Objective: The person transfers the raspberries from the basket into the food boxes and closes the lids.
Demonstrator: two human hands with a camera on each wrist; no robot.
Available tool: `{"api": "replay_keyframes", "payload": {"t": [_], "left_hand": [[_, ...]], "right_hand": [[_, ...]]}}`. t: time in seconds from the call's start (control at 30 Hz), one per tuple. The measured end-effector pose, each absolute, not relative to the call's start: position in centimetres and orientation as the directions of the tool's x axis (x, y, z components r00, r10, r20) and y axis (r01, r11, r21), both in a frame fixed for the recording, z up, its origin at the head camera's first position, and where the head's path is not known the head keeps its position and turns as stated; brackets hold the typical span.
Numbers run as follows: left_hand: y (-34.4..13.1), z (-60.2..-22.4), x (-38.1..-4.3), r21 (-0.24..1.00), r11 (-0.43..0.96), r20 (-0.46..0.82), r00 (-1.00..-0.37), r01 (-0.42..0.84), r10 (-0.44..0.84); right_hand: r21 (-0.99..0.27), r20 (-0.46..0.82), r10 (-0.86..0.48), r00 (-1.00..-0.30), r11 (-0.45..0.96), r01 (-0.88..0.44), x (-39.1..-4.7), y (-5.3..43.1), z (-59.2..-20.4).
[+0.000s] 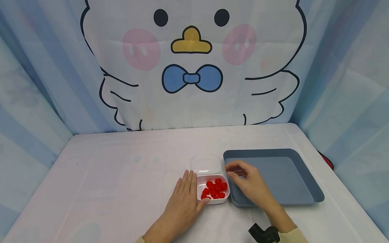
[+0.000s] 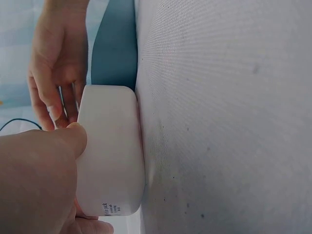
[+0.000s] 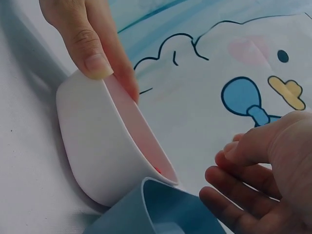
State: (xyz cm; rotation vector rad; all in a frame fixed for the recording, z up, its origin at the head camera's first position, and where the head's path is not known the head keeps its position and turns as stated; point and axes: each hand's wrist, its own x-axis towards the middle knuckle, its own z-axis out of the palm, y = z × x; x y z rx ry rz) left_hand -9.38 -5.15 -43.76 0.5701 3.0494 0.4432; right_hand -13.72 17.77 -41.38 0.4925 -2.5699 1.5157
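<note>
A small white box (image 1: 227, 198) stands on the table with several small red fuzzy-looking balls (image 1: 216, 187) inside. Its clear lid (image 1: 206, 164) lies opened out behind it. My left hand (image 1: 183, 198) rests along the box's left side, fingers straight, with the thumb on the near rim. From the left wrist view, that thumb (image 2: 73, 139) lies at the rim of the white wall. My right hand (image 1: 248, 182) hovers by the lid's right edge, over the left side of a blue-grey tray (image 1: 273, 179). Its fingers (image 3: 234, 187) are loosely bent, with nothing visible between them.
The tray's left edge stands right beside the box. White cloth covers the table (image 1: 119, 181). Behind it hangs a curtain (image 1: 194, 107) with a cartoon bird, and striped blue curtains (image 1: 351, 94) close off both sides.
</note>
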Motion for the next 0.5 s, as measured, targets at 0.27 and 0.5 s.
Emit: {"api": "replay_keyframes", "payload": {"t": [0.27,0.5], "left_hand": [[-5.1,-43.8,-9.4,0.277,0.895,0.044,-0.935,0.349,0.351],[-5.1,-43.8,-9.3,0.28,0.894,0.048,-0.936,0.348,0.35]], "right_hand": [[-0.812,0.273,-0.182,-0.945,0.482,-0.328,-14.1,18.8,-41.3],[-0.796,0.263,-0.167,-0.95,0.519,-0.312,-14.4,19.7,-41.2]]}}
